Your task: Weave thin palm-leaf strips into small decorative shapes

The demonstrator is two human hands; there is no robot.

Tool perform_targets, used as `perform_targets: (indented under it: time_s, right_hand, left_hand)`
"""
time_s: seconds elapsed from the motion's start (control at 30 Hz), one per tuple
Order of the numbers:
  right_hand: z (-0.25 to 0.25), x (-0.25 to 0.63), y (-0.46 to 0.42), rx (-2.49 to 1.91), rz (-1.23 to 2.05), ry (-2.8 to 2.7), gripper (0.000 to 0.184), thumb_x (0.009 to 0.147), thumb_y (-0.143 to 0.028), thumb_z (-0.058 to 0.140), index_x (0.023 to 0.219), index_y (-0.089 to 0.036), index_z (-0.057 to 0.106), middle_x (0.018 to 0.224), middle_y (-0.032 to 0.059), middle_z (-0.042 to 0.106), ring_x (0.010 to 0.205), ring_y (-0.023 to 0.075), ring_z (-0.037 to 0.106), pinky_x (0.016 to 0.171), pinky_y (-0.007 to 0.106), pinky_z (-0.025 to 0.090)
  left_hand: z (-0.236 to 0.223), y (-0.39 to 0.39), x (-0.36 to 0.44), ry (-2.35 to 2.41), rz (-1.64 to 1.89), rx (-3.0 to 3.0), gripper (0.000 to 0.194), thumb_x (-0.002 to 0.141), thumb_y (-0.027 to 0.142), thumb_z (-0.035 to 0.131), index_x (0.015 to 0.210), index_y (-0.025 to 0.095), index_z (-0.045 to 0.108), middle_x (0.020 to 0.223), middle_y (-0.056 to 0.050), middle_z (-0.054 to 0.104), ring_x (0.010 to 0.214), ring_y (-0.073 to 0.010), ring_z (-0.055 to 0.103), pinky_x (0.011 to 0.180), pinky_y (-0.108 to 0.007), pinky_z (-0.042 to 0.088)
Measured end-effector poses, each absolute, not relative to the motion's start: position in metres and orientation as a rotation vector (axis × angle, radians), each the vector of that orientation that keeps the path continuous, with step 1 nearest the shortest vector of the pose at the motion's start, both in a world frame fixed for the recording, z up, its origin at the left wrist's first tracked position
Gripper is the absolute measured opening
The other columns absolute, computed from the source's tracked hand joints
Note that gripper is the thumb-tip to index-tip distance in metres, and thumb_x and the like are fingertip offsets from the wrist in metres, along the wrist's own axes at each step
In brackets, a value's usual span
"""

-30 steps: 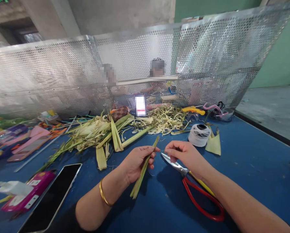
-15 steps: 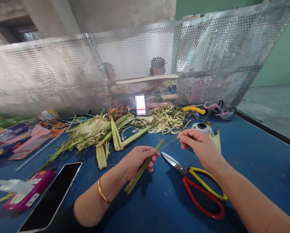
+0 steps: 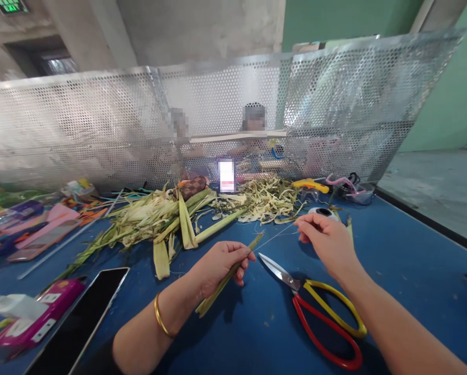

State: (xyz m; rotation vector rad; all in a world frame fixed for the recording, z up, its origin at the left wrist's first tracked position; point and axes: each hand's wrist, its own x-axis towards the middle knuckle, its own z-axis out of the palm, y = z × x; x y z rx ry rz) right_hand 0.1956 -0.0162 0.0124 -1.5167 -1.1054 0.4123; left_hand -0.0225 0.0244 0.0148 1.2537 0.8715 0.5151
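Blue tabletop [image 3: 413, 281] bears red-and-yellow-handled metal scissors [image 3: 295, 284]. Left of them, the left hand [image 3: 226, 260] pinches a slim green leaf bundle [image 3: 207, 304]; beyond them, the right hand [image 3: 327, 242] pinches fine pale thread [image 3: 276, 236], seemingly tensioning; next likely needs an even pull.

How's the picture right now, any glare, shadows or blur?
Head view: pale, patchy glare on the perforated panel; head view: soft shadow on the blue table below the left hand; head view: pink sheet at left looks smeared; head view: upright bright white patch pixelated.
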Motion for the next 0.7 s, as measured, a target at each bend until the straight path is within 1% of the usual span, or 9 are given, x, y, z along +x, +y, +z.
perform_targets:
  time_s: [0.1,0.2,0.3,0.4,0.5,0.57,0.7]
  right_hand:
    - [0.016,0.192,-0.020,-1.464,0.402,-1.132,0.023,0.072,-0.041,0.059,0.068,-0.019,0.063,0.051,0.0001,0.057,0.051,0.0152,0.054,0.051,0.027,0.045]
    - [0.022,0.187,-0.028,-1.414,0.292,-1.247,0.023,0.078,-0.041,0.056,0.071,-0.020,0.061,0.055,0.0004,0.057,0.054,0.0153,0.054,0.054,0.027,0.045]
    - [0.023,0.183,-0.033,-1.362,0.151,-1.417,0.022,0.083,-0.039,0.052,0.075,-0.021,0.061,0.060,0.0006,0.058,0.057,0.0152,0.054,0.057,0.027,0.044]
    - [0.018,0.182,-0.031,-1.353,0.098,-1.518,0.020,0.085,-0.036,0.051,0.076,-0.021,0.060,0.063,0.0005,0.058,0.057,0.0146,0.053,0.057,0.027,0.042]
    - [0.009,0.184,-0.023,-1.451,0.113,-1.505,0.018,0.084,-0.034,0.050,0.075,-0.020,0.059,0.062,0.0000,0.058,0.055,0.0144,0.052,0.056,0.026,0.040]
    - [0.002,0.187,-0.018,-1.542,0.147,-1.516,0.018,0.082,-0.033,0.049,0.074,-0.020,0.058,0.060,-0.0004,0.057,0.056,0.0153,0.052,0.057,0.027,0.040]
    - [-0.012,0.190,-0.012,-1.654,0.245,-1.755,0.016,0.079,-0.027,0.046,0.069,-0.020,0.056,0.060,-0.0005,0.056,0.056,0.0157,0.050,0.056,0.027,0.037]
  left_hand:
    - [0.015,0.024,-0.022,0.920,0.531,1.379,0.019,0.079,0.030,0.055,0.069,0.015,0.060,0.054,0.004,0.048,0.042,-0.0067,0.042,0.044,-0.019,0.042]
    - [0.015,0.023,-0.023,0.989,0.511,1.600,0.019,0.079,0.026,0.050,0.066,0.016,0.060,0.052,0.004,0.047,0.041,-0.0075,0.042,0.043,-0.019,0.038]
    - [0.017,0.020,-0.024,0.994,0.432,1.897,0.020,0.077,0.018,0.048,0.062,0.018,0.062,0.051,0.003,0.049,0.042,-0.0083,0.045,0.045,-0.018,0.035]
    - [0.020,0.015,-0.024,0.849,0.324,2.064,0.020,0.074,0.013,0.050,0.060,0.018,0.064,0.052,0.003,0.052,0.043,-0.0079,0.045,0.047,-0.018,0.034]
    - [0.025,0.011,-0.024,0.653,0.227,2.057,0.019,0.076,0.015,0.049,0.066,0.018,0.065,0.058,0.003,0.053,0.046,-0.0075,0.046,0.050,-0.018,0.037]
    - [0.028,0.011,-0.025,0.593,0.242,2.027,0.019,0.079,0.018,0.048,0.071,0.016,0.066,0.061,0.003,0.053,0.049,-0.0073,0.048,0.052,-0.018,0.039]
    - [0.029,0.017,-0.027,0.665,0.516,1.968,0.023,0.084,0.026,0.046,0.074,0.015,0.063,0.061,0.003,0.051,0.051,-0.0077,0.048,0.052,-0.018,0.039]
